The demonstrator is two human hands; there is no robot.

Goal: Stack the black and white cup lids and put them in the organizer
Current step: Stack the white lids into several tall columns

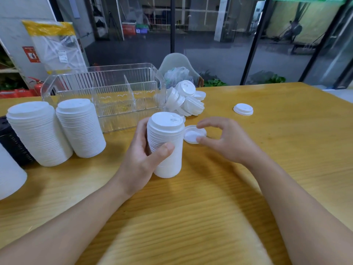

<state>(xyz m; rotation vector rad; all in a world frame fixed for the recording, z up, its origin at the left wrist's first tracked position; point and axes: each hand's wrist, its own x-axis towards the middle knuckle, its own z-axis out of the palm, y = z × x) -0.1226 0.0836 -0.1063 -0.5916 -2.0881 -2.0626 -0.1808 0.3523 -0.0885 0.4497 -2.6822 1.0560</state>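
My left hand (pixel 142 155) grips a tall stack of white lids (pixel 166 146) standing on the wooden table. My right hand (pixel 225 139) pinches a single white lid (pixel 193 133) between thumb and fingers, just right of the stack's top, underside facing me. Behind them stands the clear plastic organizer (pixel 107 88) with dividers, nothing inside that I can see. A loose pile of white lids (pixel 186 100) lies against its right end, and one lone white lid (pixel 243 109) sits farther right. Two finished white stacks (pixel 38 132) (pixel 81 129) stand at the left beside a black stack (pixel 11 142).
Another white stack (pixel 9 178) pokes in at the far left edge. A plastic bag (pixel 55 46) leans behind the organizer, and a chair with a bag (pixel 177 71) stands beyond the table's far edge. The wooden table (pixel 248 188) spreads to the front and right.
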